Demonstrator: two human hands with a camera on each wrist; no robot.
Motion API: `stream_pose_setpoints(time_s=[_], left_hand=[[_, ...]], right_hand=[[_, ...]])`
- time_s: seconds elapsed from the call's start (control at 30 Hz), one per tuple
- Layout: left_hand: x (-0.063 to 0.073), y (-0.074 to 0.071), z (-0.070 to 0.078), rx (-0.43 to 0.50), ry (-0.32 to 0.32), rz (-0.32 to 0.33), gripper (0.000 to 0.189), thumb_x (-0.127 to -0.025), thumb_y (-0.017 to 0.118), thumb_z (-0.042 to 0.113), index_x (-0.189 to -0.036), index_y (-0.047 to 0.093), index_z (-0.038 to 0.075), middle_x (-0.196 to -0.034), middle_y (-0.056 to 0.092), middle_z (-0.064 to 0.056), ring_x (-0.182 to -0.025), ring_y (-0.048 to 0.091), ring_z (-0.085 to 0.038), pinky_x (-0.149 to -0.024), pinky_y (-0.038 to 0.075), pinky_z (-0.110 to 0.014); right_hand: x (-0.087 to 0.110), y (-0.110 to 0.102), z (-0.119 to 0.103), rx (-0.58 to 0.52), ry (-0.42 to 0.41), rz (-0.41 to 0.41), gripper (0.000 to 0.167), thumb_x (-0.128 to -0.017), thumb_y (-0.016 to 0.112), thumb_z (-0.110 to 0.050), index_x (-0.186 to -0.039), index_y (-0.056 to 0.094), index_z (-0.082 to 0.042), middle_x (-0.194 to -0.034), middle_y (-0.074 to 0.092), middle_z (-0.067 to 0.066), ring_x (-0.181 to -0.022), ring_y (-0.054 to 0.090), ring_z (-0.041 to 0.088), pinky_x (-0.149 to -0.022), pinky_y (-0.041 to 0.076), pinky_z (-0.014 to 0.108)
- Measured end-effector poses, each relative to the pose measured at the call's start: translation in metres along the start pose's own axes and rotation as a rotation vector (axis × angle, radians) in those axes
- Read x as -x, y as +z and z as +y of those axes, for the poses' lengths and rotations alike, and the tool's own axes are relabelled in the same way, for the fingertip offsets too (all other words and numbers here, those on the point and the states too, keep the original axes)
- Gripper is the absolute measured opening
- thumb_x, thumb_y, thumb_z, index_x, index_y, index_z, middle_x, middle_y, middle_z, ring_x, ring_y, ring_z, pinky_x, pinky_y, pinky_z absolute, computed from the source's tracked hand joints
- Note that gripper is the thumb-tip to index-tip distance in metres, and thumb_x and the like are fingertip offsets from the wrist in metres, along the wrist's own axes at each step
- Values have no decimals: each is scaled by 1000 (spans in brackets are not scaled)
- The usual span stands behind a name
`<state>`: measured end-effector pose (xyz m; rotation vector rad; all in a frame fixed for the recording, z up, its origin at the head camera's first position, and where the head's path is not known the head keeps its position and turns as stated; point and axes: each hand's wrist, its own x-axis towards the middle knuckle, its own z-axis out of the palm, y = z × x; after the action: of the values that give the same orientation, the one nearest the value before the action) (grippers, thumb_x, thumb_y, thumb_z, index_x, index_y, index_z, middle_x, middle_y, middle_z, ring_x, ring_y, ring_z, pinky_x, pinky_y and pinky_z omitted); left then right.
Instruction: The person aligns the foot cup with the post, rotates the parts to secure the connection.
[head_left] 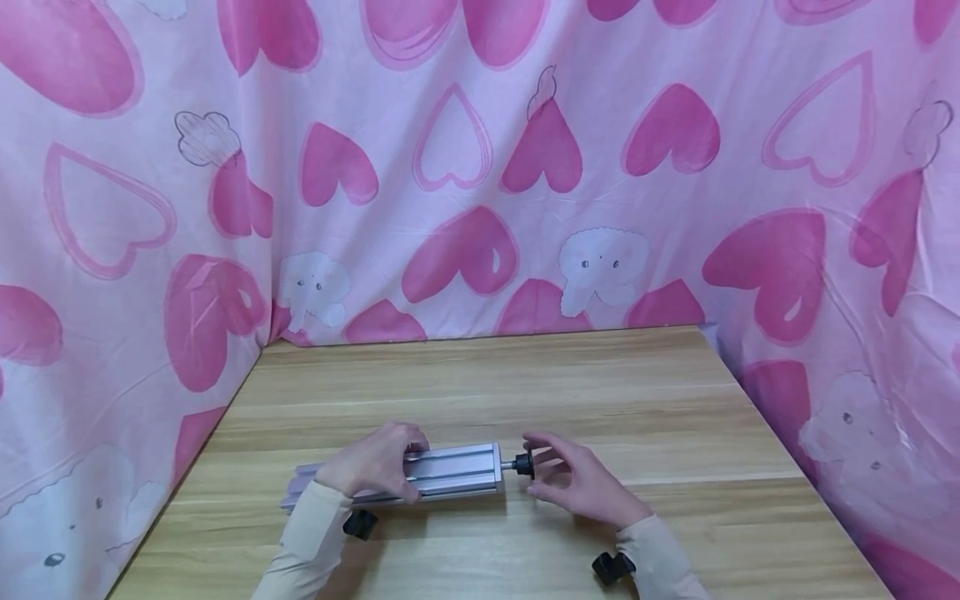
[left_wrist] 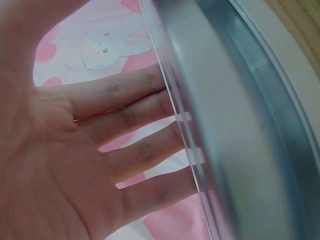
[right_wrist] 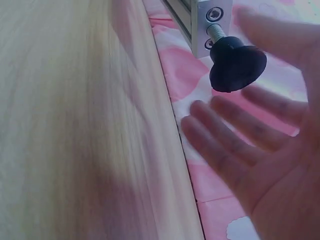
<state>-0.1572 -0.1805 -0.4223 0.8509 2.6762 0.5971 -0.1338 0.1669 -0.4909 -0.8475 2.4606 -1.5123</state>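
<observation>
A silver aluminium extrusion profile (head_left: 457, 468) with long grooves is held just above the table by my left hand (head_left: 375, 462). The thumb lies along its near side and the fingers reach over the far side. In the left wrist view those fingers (left_wrist: 145, 150) pass behind the profile (left_wrist: 215, 100), their tips hidden. From the profile's right end sticks a threaded stud with a black levelling foot (right_wrist: 235, 65). Around that foot, without visible contact, my right hand (head_left: 573, 479) spreads its thumb and fingers. The right wrist view shows screw heads in the end plate (right_wrist: 202, 30).
The wood-grain table (head_left: 480, 383) stretches behind and to both sides of the hands. Pink heart-patterned cloth (head_left: 450, 150) hangs at the back and both sides. A small black device (head_left: 360, 523) is by the left wrist, another black device (head_left: 613, 568) by the right.
</observation>
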Motion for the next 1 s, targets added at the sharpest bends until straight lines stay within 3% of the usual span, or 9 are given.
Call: stream_pose_setpoints(time_s=[0.17,0.3,0.5,0.67,0.8,1.0], left_hand=[[-1,0,1,-5,-10,-3,53,-60,89,25,-106,72,6,-99,68,0,-84,57,-12,-75,52,-28],[0,1,2,-4,-4,4,51,-58,89,23,-104,72,6,-96,67,1,-82,57,-11,-73,51,-28],[1,4,1,-14,7,18,49,-58,88,22,-101,72,6,-94,67,2,-81,56,-10,-73,50,-26],[-1,4,2,-21,-16,8,51,-59,88,24,-104,72,7,-96,66,3,-82,56,-11,-73,50,-27],[-1,3,3,-24,-18,-1,52,-59,89,24,-105,72,7,-96,66,2,-81,56,-12,-72,50,-27],[-1,2,4,-16,-22,-10,53,-61,90,25,-106,72,6,-98,67,2,-82,56,-11,-73,51,-28]], right_hand=[[-1,2,1,-70,-93,21,64,-82,77,5,-139,55,-12,-134,62,21,-113,67,30,-95,55,39],[-1,2,2,-92,-117,26,58,-80,75,10,-134,59,-6,-124,67,18,-106,71,26,-92,57,38],[0,1,2,-40,-61,20,51,-88,74,-4,-136,58,-2,-119,71,8,-97,72,14,-90,57,32],[0,-1,2,-4,29,-4,45,-97,68,-26,-134,61,-2,-111,74,2,-96,70,8,-87,57,26],[-1,-3,3,-58,100,-52,42,-102,59,-34,-129,64,-3,-104,76,3,-93,72,13,-85,57,26],[-1,-3,4,-92,130,-94,37,-106,50,-34,-125,66,-6,-102,76,8,-89,74,20,-82,56,26]])
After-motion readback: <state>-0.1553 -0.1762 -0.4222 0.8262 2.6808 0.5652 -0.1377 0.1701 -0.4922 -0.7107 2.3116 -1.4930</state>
